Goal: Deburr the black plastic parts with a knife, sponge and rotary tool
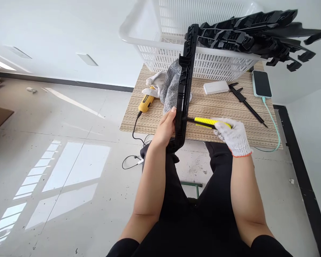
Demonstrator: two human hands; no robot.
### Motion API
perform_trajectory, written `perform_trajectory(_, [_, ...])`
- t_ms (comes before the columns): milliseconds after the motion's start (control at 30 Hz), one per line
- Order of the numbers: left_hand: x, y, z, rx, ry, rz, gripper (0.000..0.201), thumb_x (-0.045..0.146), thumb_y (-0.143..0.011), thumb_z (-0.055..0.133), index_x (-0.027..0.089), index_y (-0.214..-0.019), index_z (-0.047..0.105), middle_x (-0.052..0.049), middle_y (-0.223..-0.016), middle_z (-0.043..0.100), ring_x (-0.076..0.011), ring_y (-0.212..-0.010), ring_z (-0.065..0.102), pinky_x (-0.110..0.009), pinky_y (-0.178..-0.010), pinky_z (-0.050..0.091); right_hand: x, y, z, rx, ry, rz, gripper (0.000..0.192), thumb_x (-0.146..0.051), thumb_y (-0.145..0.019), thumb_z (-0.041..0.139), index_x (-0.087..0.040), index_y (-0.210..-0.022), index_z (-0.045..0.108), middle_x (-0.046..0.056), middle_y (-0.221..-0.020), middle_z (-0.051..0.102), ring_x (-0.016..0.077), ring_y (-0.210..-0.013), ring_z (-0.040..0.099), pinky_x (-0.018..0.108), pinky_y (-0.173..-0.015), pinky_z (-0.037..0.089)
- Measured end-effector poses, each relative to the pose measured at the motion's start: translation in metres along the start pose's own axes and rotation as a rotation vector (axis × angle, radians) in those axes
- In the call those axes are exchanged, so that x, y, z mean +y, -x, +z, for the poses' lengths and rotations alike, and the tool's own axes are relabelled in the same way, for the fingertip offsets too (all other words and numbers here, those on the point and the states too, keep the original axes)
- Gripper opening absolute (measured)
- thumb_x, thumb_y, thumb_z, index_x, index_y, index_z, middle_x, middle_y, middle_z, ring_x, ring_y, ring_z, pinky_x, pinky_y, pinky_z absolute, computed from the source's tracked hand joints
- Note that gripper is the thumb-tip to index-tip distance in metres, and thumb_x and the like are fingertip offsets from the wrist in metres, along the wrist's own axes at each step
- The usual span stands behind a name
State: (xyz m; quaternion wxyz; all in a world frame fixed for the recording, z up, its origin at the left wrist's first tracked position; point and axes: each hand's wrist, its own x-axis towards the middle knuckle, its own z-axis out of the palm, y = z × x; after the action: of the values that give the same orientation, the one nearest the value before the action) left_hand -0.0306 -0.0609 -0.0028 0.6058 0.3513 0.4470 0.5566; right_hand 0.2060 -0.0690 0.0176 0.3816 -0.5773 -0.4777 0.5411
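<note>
My bare left hand (166, 127) is closed around the lower part of a long black plastic part (186, 76), which stands lengthwise in front of me over the table. In a white knitted glove, my right hand (234, 135) grips a yellow and black utility knife (207, 122). The knife points left, and its tip meets the right edge of the plastic part; whether the blade cuts in cannot be made out. Behind the part lies a grey cloth (172, 84), partly hidden by it.
A white plastic basket (155, 44) at the back holds several black plastic parts (246, 34). On the wood-patterned table (131, 116) lie a yellow corded tool (146, 103), a white glove (156, 85), a white box (216, 87), black calipers (247, 103) and a phone (261, 84) on a cable.
</note>
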Motion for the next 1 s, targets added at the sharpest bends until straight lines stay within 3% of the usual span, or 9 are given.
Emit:
perform_trajectory(67, [-0.0003, 0.0000, -0.0004, -0.002, 0.005, 0.005, 0.036, 0.053, -0.096, 0.056, 0.021, -0.103, 0.072, -0.008, -0.104, 0.077, -0.0262, -0.110, 0.071, -0.037, -0.086, 0.062, 0.0014, -0.0008, 0.0005, 0.072, -0.037, -0.024, 0.040, -0.046, -0.074, 0.081, -0.018, -0.102, 0.081, 0.000, -0.060, 0.062, 0.0103, -0.053, 0.057, 0.019, -0.041, 0.038])
perform_trajectory(200, [0.0006, 0.0009, 0.0002, 0.024, -0.021, -0.004, 0.037, 0.054, -0.095, 0.058, 0.022, -0.105, 0.073, -0.007, -0.101, 0.077, -0.0267, -0.109, 0.072, -0.038, -0.087, 0.062, 0.0042, -0.0010, 0.0008, 0.000, 0.012, 0.006, 0.040, -0.049, -0.071, 0.084, -0.016, -0.094, 0.080, 0.001, -0.061, 0.062, 0.0103, -0.050, 0.056, 0.020, -0.040, 0.038])
perform_trajectory(300, [0.0013, 0.0016, 0.0008, 0.030, -0.037, 0.001, 0.039, 0.056, -0.095, 0.057, 0.022, -0.105, 0.073, -0.007, -0.098, 0.076, -0.0269, -0.109, 0.072, -0.037, -0.088, 0.061, 0.0051, -0.0006, 0.0008, 0.074, 0.006, -0.035, 0.040, -0.053, -0.073, 0.081, -0.016, -0.089, 0.080, 0.001, -0.060, 0.060, 0.0109, -0.050, 0.056, 0.021, -0.041, 0.040])
perform_trajectory(400, [0.0014, 0.0017, 0.0009, 0.018, -0.028, -0.005, 0.038, 0.055, -0.095, 0.057, 0.022, -0.102, 0.073, -0.007, -0.099, 0.076, -0.0270, -0.110, 0.072, -0.037, -0.088, 0.062, 0.0048, -0.0005, 0.0010, 0.021, 0.035, 0.000, 0.040, -0.052, -0.070, 0.083, -0.016, -0.086, 0.079, 0.001, -0.061, 0.061, 0.0110, -0.050, 0.056, 0.022, -0.041, 0.041])
perform_trajectory(533, [0.0012, 0.0015, 0.0012, 0.011, 0.022, 0.007, 0.033, 0.052, -0.095, 0.058, 0.022, -0.097, 0.073, -0.007, -0.101, 0.076, -0.0264, -0.112, 0.071, -0.036, -0.089, 0.061, 0.0042, -0.0003, 0.0019, 0.094, 0.008, -0.032, 0.038, -0.052, -0.073, 0.081, -0.017, -0.089, 0.079, 0.001, -0.059, 0.059, 0.0112, -0.051, 0.057, 0.021, -0.041, 0.041])
perform_trajectory(633, [0.0015, 0.0016, 0.0020, 0.015, 0.010, 0.012, 0.033, 0.050, -0.096, 0.057, 0.021, -0.095, 0.072, -0.007, -0.101, 0.076, -0.0268, -0.114, 0.070, -0.036, -0.087, 0.061, 0.0048, -0.0001, 0.0020, 0.033, 0.015, -0.004, 0.038, -0.049, -0.070, 0.084, -0.016, -0.087, 0.079, 0.000, -0.058, 0.059, 0.0110, -0.050, 0.056, 0.021, -0.041, 0.041])
perform_trajectory(767, [0.0022, 0.0015, 0.0030, 0.036, 0.001, 0.000, 0.032, 0.051, -0.094, 0.058, 0.022, -0.095, 0.071, -0.007, -0.099, 0.076, -0.0278, -0.113, 0.070, -0.036, -0.086, 0.061, 0.0056, -0.0001, 0.0014, 0.105, -0.013, -0.023, 0.037, -0.051, -0.072, 0.082, -0.017, -0.089, 0.079, 0.000, -0.059, 0.060, 0.0115, -0.051, 0.057, 0.022, -0.042, 0.042])
perform_trajectory(867, [0.0020, 0.0003, 0.0030, 0.031, 0.015, -0.007, 0.033, 0.053, -0.093, 0.059, 0.022, -0.093, 0.070, -0.007, -0.096, 0.075, -0.0280, -0.110, 0.071, -0.037, -0.087, 0.061, 0.0061, -0.0020, 0.0010, 0.024, 0.005, 0.003, 0.036, -0.048, -0.069, 0.085, -0.017, -0.087, 0.079, 0.001, -0.061, 0.062, 0.0113, -0.052, 0.058, 0.021, -0.043, 0.042])
perform_trajectory(1000, [0.0015, -0.0014, 0.0024, 0.010, 0.036, -0.041, 0.037, 0.057, -0.089, 0.063, 0.021, -0.090, 0.068, -0.007, -0.090, 0.075, -0.0277, -0.104, 0.073, -0.037, -0.083, 0.061, 0.0089, -0.0065, 0.0001, 0.132, -0.075, -0.040, 0.041, -0.052, -0.072, 0.082, -0.017, -0.092, 0.079, -0.001, -0.057, 0.058, 0.0102, -0.050, 0.055, 0.019, -0.041, 0.037])
